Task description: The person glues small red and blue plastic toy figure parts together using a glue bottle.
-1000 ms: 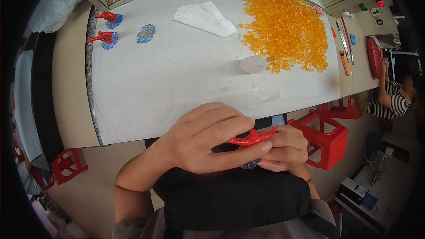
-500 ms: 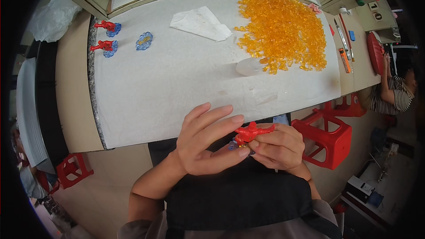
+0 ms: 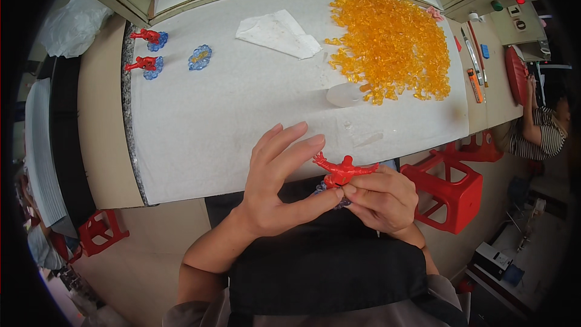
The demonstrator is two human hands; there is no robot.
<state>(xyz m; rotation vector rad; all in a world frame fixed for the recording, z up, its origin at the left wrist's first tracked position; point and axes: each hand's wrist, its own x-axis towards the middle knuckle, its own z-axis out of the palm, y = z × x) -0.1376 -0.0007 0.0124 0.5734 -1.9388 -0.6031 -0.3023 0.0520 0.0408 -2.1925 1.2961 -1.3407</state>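
A small red figurine (image 3: 344,171) with outstretched arms is pinched in my right hand (image 3: 385,200), just beyond the table's front edge. Below it shows a bluish clear base (image 3: 321,187), partly covered by my fingers; whether the two are joined I cannot tell. My left hand (image 3: 275,188) has its fingers stretched out and apart, and its thumb tip touches the lower part of the figurine. At the table's far left, two more red figurines (image 3: 146,36) (image 3: 141,63) lean on blue flower-shaped bases (image 3: 158,41). Another blue base (image 3: 200,57) with a yellowish middle lies beside them.
A heap of orange translucent pieces (image 3: 393,45) covers the back right of the white-sheeted table (image 3: 242,109). Near it are a whitish translucent cup-like thing (image 3: 344,94), a folded white cloth (image 3: 278,33) and an orange cutter (image 3: 474,85). Red stools (image 3: 451,197) and a seated co-worker (image 3: 538,130) are at right.
The figurine has turned more upright, and both its arms now show. My left fingers have lifted away from it and spread, while the thumb stays against it.
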